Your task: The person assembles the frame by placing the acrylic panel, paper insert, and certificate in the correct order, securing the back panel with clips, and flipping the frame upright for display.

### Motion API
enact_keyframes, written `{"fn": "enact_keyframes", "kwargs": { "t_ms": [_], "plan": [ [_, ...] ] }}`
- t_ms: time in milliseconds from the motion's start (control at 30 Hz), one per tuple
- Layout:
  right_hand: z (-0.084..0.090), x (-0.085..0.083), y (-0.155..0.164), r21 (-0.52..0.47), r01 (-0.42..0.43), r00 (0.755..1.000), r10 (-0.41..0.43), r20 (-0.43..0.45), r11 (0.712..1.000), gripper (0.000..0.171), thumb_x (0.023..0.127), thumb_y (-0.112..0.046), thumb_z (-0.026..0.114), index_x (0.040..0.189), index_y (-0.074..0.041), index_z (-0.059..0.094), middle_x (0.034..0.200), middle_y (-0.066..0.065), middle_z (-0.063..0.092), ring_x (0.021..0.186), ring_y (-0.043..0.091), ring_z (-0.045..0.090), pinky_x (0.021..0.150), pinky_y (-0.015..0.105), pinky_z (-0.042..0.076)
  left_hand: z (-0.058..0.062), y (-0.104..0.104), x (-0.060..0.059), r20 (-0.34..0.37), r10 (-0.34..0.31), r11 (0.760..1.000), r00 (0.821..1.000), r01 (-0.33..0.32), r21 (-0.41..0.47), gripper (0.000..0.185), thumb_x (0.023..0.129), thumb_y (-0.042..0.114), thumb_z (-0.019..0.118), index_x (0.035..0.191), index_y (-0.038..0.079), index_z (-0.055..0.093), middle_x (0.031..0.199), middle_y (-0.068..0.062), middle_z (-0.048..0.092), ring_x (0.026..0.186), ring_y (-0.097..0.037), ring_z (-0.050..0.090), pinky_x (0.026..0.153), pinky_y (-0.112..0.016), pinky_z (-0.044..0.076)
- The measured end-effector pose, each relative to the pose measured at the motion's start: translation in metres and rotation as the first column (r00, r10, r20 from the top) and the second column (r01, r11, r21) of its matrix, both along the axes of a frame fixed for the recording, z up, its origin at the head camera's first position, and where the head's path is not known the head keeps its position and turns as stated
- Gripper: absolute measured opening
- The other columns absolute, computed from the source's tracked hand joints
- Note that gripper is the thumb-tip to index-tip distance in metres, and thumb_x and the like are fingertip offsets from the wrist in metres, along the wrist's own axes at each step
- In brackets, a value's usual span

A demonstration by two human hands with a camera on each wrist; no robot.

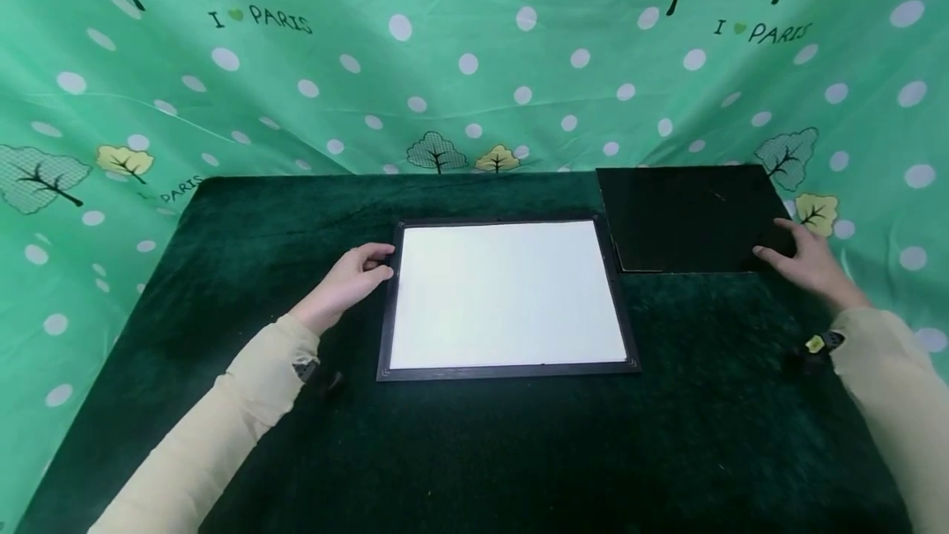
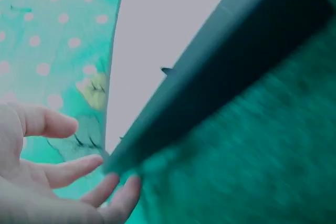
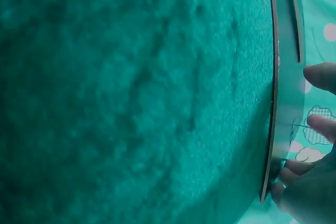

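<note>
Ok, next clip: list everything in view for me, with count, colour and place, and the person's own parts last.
picture frame: 1, black rim with a white inside, flat at the middle of the table.
backing board: 1, black, flat at the table's far right corner, beside the frame.
table cloth: 1, dark green, plush, covers the table.
backdrop cloth: 1, light green with white dots, trees and "I love PARIS" print, behind and around the table.
left hand: 1, cream sleeve, fingers touch the frame's left edge.
right hand: 1, cream sleeve, fingers on the board's near right corner; whether it grips is unclear.
</note>
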State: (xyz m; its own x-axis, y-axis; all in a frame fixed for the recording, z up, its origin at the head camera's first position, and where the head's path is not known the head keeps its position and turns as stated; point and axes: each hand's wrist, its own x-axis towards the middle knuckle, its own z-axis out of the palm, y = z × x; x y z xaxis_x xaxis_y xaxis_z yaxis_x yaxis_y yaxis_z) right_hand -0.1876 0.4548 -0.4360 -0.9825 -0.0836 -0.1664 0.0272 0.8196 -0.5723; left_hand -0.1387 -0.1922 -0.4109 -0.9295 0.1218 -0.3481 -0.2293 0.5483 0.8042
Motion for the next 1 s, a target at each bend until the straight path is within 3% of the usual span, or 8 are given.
{"fn": "enact_keyframes", "kwargs": {
  "t_ms": [133,400,533,633,767,933,1000],
  "plan": [
    [0.0,0.001,-0.002,-0.047,0.036,0.999,-0.036,0.006,0.998,0.078,0.1,-0.031,0.043,0.147,0.012,0.0,0.144,0.046,-0.001,0.129,0.064,0.006,0.1,0.072,0.011,0.015,0.021,-0.003,-0.049,-0.011,0.997,0.999,0.007,-0.079,0.044,0.099,0.015,0.048,0.141,0.004,0.045,0.149,-0.022,0.025,0.134,-0.039,0.027,0.105,-0.057,0.029],
    [0.005,0.002,-0.008,-0.08,0.054,0.998,-0.052,0.029,0.995,0.083,0.099,-0.029,0.049,0.149,0.008,-0.005,0.148,0.042,-0.007,0.132,0.061,0.0,0.102,0.071,0.007,0.032,0.061,-0.005,-0.076,-0.134,0.99,0.988,0.13,-0.055,0.036,0.097,0.014,0.052,0.133,0.006,0.055,0.147,-0.016,0.031,0.133,-0.035,0.027,0.104,-0.056,0.03],
    [0.003,0.002,-0.009,-0.096,0.075,0.996,-0.071,0.047,0.993,0.092,0.097,-0.031,0.055,0.151,-0.003,-0.014,0.15,0.037,-0.012,0.134,0.059,-0.005,0.102,0.072,0.006,0.038,0.078,-0.01,-0.081,-0.182,0.983,0.98,0.18,-0.039,0.035,0.097,0.014,0.052,0.131,0.006,0.057,0.143,-0.015,0.034,0.13,-0.036,0.032,0.102,-0.053,0.034],
    [0.002,0.001,-0.01,-0.098,0.107,0.993,-0.102,0.054,0.989,0.096,0.096,-0.033,0.057,0.151,-0.007,-0.017,0.151,0.035,-0.015,0.133,0.06,-0.01,0.099,0.074,-0.001,0.04,0.089,-0.013,-0.089,-0.209,0.978,0.974,0.208,-0.027,0.034,0.097,0.014,0.053,0.13,0.006,0.058,0.14,-0.014,0.036,0.128,-0.035,0.035,0.101,-0.05,0.036],
    [0.002,-0.001,-0.013,-0.069,0.158,0.987,-0.157,0.022,0.985,0.092,0.095,-0.033,0.057,0.151,0.002,-0.007,0.15,0.038,-0.006,0.13,0.065,-0.006,0.096,0.075,-0.006,0.038,0.103,-0.017,-0.096,-0.243,0.97,0.965,0.241,-0.027,0.034,0.097,0.013,0.053,0.129,0.007,0.058,0.14,-0.014,0.036,0.128,-0.034,0.034,0.099,-0.05,0.038],
    [0.004,-0.003,-0.015,-0.072,0.264,0.964,-0.262,0.034,0.962,0.087,0.094,-0.038,0.055,0.149,0.007,0.004,0.148,0.041,0.0,0.121,0.068,0.003,0.091,0.073,0.009,0.032,0.119,-0.021,-0.099,-0.289,0.957,0.952,0.288,-0.022,0.033,0.096,0.013,0.053,0.128,0.006,0.06,0.141,-0.015,0.037,0.13,-0.032,0.032,0.099,-0.049,0.038],
    [0.005,-0.005,-0.016,-0.118,0.338,0.941,-0.336,0.037,0.934,0.082,0.094,-0.037,0.055,0.149,0.005,0.011,0.148,0.04,0.003,0.124,0.062,0.007,0.094,0.068,0.016,0.03,0.123,-0.022,-0.104,-0.303,0.953,0.947,0.303,-0.013,0.033,0.096,0.013,0.053,0.127,0.006,0.061,0.142,-0.014,0.038,0.131,-0.031,0.03,0.1,-0.049,0.037]
  ]
}}
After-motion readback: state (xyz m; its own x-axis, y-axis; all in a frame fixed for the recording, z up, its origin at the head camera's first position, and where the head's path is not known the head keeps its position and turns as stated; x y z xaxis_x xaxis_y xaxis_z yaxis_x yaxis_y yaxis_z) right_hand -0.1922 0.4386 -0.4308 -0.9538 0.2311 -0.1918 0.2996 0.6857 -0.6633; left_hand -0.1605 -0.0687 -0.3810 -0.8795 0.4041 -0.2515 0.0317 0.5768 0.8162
